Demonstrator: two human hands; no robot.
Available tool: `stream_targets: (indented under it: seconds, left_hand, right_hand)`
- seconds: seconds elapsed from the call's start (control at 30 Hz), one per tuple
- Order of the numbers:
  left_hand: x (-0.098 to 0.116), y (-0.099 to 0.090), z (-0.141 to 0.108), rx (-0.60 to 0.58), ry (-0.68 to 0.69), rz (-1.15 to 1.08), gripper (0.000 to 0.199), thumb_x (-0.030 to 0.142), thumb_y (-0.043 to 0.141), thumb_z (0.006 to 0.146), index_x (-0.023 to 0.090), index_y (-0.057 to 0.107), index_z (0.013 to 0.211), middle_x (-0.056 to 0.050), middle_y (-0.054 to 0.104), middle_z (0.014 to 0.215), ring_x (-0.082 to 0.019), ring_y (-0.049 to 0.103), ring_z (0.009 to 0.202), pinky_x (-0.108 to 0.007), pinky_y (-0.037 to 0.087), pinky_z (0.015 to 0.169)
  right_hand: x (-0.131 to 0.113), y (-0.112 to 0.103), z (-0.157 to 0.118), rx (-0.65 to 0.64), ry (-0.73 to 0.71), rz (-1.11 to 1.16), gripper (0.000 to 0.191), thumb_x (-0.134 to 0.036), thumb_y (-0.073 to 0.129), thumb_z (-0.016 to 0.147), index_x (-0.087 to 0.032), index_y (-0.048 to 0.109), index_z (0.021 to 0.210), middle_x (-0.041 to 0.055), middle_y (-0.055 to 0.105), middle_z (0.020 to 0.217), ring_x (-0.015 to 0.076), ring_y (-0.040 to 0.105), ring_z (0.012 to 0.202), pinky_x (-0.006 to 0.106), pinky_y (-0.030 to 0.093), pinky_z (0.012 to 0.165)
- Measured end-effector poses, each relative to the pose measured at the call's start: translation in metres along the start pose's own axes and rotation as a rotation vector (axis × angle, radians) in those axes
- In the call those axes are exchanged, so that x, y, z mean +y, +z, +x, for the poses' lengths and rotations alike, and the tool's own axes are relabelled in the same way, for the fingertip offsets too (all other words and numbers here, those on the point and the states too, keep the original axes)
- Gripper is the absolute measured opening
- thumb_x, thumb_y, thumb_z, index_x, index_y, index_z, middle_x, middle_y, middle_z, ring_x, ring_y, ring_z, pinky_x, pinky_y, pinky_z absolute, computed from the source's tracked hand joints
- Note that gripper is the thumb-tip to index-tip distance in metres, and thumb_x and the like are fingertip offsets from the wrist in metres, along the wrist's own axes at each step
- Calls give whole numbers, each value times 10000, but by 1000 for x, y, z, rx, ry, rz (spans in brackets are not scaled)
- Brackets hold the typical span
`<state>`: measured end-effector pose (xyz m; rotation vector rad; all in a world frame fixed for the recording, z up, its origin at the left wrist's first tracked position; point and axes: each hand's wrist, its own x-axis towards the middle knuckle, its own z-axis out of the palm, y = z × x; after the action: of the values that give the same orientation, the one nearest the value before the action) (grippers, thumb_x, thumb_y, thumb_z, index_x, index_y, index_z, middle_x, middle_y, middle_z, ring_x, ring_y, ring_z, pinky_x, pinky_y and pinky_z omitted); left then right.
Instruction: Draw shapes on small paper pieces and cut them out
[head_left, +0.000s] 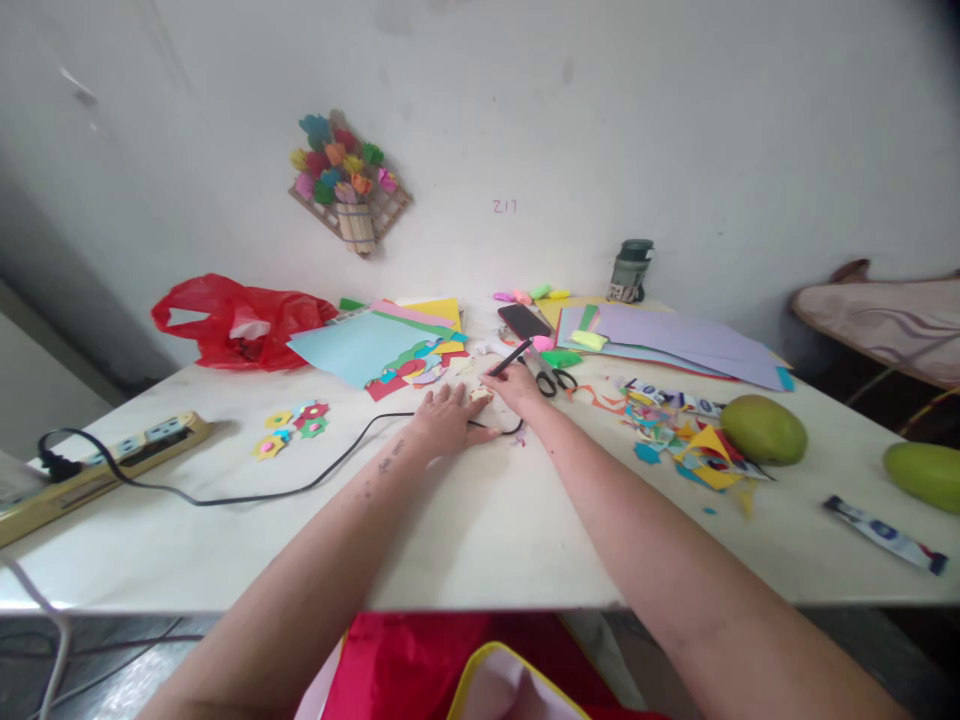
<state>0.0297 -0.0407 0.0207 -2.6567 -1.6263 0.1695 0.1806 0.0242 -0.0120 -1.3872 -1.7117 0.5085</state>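
Note:
My right hand (516, 388) grips a dark pen (511, 358), its upper end slanting up to the right. Under the pen hand, between both hands, is a small pale paper piece (481, 394); its details are too small to make out. My left hand (446, 420) lies flat on the white table with its fingers spread, fingertips beside that piece. A black cable (285, 497) runs beneath the hands. Black-handled scissors (553, 381) rest just right of my right hand. Paper flowers (291, 430) in yellow, red and green lie to the left.
Coloured sheets (349, 345) and a red plastic bag (225, 325) are at the back left. A phone (524, 322), purple paper (675, 335) and a dark bottle (630, 272) stand or lie behind. Paper scraps (705, 455), green fruit (763, 430) and a tube (885, 535) are right; a power strip (112, 475) is left.

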Motion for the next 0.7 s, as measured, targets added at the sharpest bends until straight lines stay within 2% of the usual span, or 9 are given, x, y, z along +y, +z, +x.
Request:
stream_targets:
  seconds: [0.27, 0.7]
  left_hand:
    - [-1, 2, 1, 0, 18, -3, 761, 720, 256, 806, 292, 279, 1436, -134, 273, 1479, -356, 253, 1332, -509, 265, 1021]
    - [-2, 3, 2, -5, 17, 2, 781, 740, 236, 793, 303, 261, 1441, -131, 264, 1486, -359, 230, 1347, -507, 261, 1026]
  right_hand:
    - [2, 2, 3, -22, 14, -36, 160, -297, 653, 749, -161, 712, 809, 60, 723, 830, 164, 656, 793, 243, 479, 733]
    - [4, 4, 3, -14, 1, -60, 152, -315, 661, 742, -183, 717, 793, 46, 722, 804, 162, 655, 770, 245, 485, 719]
